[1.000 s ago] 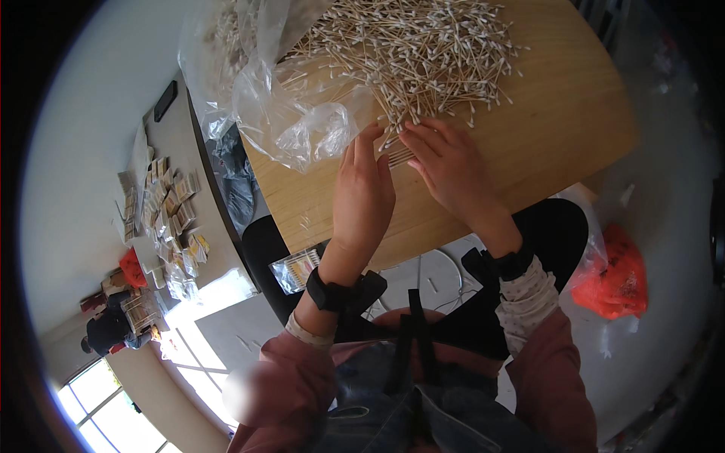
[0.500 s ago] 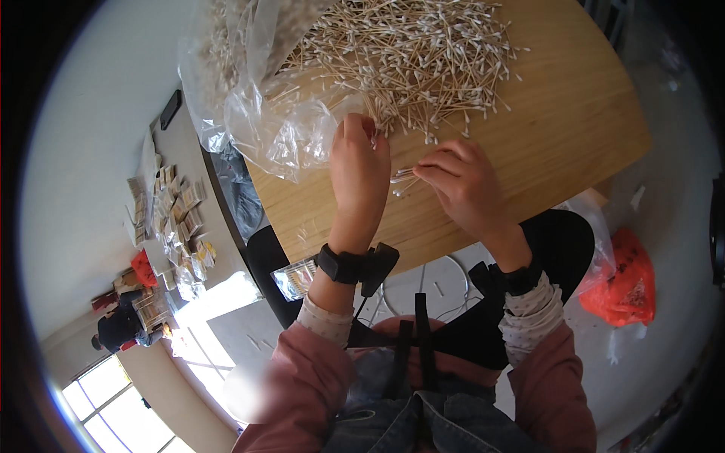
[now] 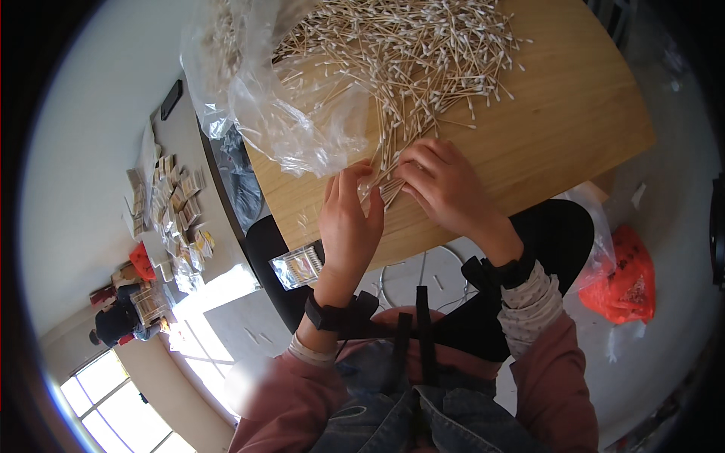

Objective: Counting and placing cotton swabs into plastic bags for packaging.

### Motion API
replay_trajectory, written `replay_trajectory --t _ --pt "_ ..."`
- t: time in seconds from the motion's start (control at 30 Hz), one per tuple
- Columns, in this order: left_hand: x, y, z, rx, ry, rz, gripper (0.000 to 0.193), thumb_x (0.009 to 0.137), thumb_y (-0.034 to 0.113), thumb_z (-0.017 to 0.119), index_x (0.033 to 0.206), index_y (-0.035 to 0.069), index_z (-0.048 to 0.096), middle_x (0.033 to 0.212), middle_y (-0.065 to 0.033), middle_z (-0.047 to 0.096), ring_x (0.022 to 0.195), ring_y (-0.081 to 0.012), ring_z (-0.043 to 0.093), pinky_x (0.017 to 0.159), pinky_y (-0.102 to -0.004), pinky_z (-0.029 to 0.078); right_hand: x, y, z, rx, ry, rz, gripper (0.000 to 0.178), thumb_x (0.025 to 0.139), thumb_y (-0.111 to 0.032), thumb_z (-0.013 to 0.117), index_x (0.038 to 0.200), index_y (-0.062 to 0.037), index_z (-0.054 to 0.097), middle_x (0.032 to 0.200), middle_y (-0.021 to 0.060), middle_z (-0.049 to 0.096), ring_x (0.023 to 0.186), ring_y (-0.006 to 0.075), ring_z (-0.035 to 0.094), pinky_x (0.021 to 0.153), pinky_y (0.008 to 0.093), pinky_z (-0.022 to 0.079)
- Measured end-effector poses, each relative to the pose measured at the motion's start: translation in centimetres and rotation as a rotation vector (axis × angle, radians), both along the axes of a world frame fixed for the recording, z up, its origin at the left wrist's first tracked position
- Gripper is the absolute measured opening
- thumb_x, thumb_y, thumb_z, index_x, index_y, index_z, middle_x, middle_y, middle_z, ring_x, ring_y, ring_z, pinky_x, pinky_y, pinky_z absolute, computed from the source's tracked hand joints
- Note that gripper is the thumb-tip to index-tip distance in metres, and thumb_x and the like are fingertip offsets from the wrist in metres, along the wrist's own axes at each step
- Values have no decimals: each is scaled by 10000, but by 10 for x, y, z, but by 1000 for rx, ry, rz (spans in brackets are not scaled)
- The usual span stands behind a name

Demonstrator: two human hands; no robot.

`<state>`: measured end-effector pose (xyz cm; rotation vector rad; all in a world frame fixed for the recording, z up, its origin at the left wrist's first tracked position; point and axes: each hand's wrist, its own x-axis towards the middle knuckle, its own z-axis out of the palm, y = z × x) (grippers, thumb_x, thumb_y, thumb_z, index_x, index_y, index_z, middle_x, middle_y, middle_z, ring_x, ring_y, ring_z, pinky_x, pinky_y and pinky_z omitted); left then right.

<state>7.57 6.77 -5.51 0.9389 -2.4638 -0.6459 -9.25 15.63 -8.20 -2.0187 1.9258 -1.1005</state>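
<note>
A large loose heap of cotton swabs [image 3: 423,53], wooden sticks with white tips, covers the far part of the wooden table [image 3: 574,113]. A narrow strand of swabs trails from it toward me, down between my hands. My right hand [image 3: 449,192] has its fingers curled over a few swabs [image 3: 389,185] at the near end of that strand. Just left of them is my left hand [image 3: 349,219], thumb and fingers apart, with swab tips close to the gap. Beyond the left hand lies a crumpled clear plastic bag [image 3: 302,128], with more swabs visible in its upper part.
A small clear packet of swabs [image 3: 298,267] rests below the table's left corner. On a side table at left are many packets [image 3: 181,208] and a black phone [image 3: 171,100]. A red plastic bag [image 3: 623,279] is on the floor at right. Another person [image 3: 117,321] sits far left.
My left hand has come nearer to me and its fingers have spread. The right hand has shifted left and slightly nearer. Swabs now trail from the heap between the hands.
</note>
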Motion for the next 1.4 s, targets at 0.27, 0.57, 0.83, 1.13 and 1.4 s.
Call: replay_trajectory --t 0.27,0.57,0.83,1.13,1.4 --pt "-13 0 -8 -57 14 -132 430 790 39 767 1178 13 584 1122 -157 670 1037 -385 612 877 -461 510 -6 -18 5 82 78 96 671 748 60 698 1387 -98 569 1431 31 587 1501 288 348 1250 485 273" --pt "-8 -2 -14 -63 81 -56 215 806 -16 779 997 21 686 1028 -103 733 923 -299 677 809 -372 546 -29 -16 -6 19 144 30 445 796 60 670 1222 -67 682 1325 37 648 1455 259 418 1256 473 277" --pt "3 -8 -16 -54 128 -67 149 811 -31 752 924 34 678 949 -85 715 852 -298 660 758 -373 537 -41 -21 -10 -93 89 -46 191 827 20 719 975 -91 766 1134 1 733 1293 228 574 1205 456 381" --pt "49 1 -11 -23 100 -91 155 811 -64 741 939 8 690 973 -111 723 880 -297 675 777 -380 553 -47 -35 -8 -176 123 -156 155 789 -1 723 920 -77 753 1023 11 722 1135 225 626 1068 415 471" --pt "25 8 -14 6 168 -128 156 801 -56 722 932 9 671 972 -103 694 904 -302 660 774 -386 554 -35 -81 21 -79 141 -434 94 786 -70 760 847 -91 692 893 40 668 950 261 625 869 404 466"
